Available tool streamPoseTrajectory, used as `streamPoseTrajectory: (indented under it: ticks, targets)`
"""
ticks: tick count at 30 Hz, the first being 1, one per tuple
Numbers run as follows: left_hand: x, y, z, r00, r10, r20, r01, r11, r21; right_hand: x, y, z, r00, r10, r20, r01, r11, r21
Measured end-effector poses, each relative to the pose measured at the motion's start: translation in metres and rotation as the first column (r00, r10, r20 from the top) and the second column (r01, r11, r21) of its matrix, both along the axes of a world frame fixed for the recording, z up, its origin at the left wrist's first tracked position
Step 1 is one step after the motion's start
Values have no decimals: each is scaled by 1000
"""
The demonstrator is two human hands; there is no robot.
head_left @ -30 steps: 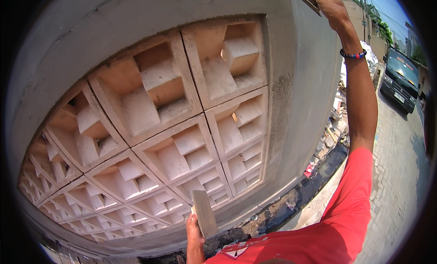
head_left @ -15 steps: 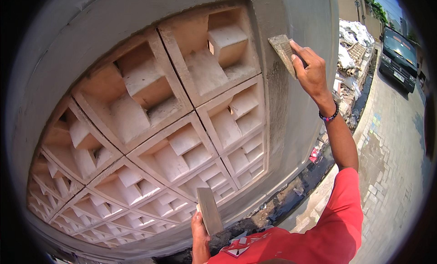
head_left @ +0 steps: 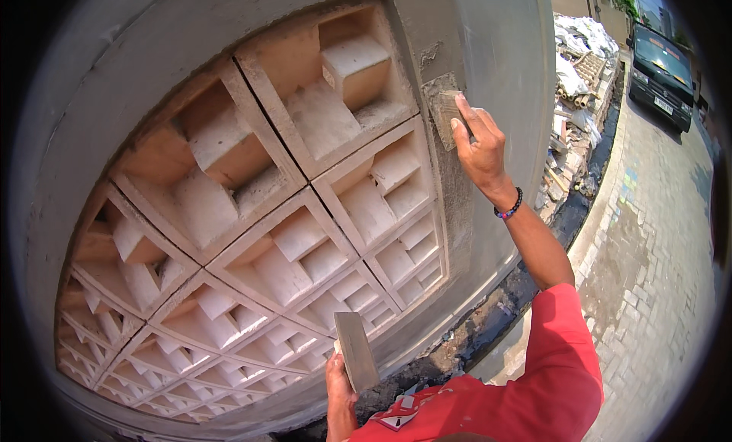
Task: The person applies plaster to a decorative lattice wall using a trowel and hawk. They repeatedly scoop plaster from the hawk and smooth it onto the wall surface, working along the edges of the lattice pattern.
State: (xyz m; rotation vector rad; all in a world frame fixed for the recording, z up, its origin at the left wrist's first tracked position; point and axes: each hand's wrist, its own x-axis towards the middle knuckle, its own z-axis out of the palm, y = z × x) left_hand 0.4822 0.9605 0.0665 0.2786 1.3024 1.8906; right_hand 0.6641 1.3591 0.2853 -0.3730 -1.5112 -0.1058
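Observation:
My right hand (head_left: 476, 141) grips a worn, rectangular plastering float (head_left: 446, 122) against the rough grey plaster band (head_left: 450, 186) just right of the patterned vent blocks. My left hand (head_left: 338, 385) holds a grey, oblong board (head_left: 352, 349) by the pale piece on its back, low in front of the wall. The pale pink breeze blocks (head_left: 263, 259) form a grid set into the smooth grey plastered wall (head_left: 99, 83), with recesses and small square steps.
A drainage ditch (head_left: 572, 213) with dark water runs along the wall's foot. Beyond the wall lie white sacks and rubble (head_left: 579, 83). On the right a paved lane (head_left: 648, 236) holds a parked dark van (head_left: 659, 72), with buildings and trees behind.
My right hand has come down from high up onto the plaster band beside the blocks, moving left and lower with the float. My left hand has shifted slightly right; the view has shifted a little.

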Motion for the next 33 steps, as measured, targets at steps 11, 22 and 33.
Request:
streamPoseTrajectory:
  ticks: [11, 22, 33]
  targets:
    - [3, -4, 1, 998, -65, -13, 65, 998, -26, 21, 5, 78, 1000, -3, -2, 3, 999, 35]
    - [9, -8, 10, 999, -38, -35, 38, 999, -14, 54, -4, 34, 999, 36, -8, -36, 994, -105]
    - [17, 12, 1, 999, -14, -48, 11, 998, -66, 23, 25, -21, 998, -32, 47, 32, 999, 2]
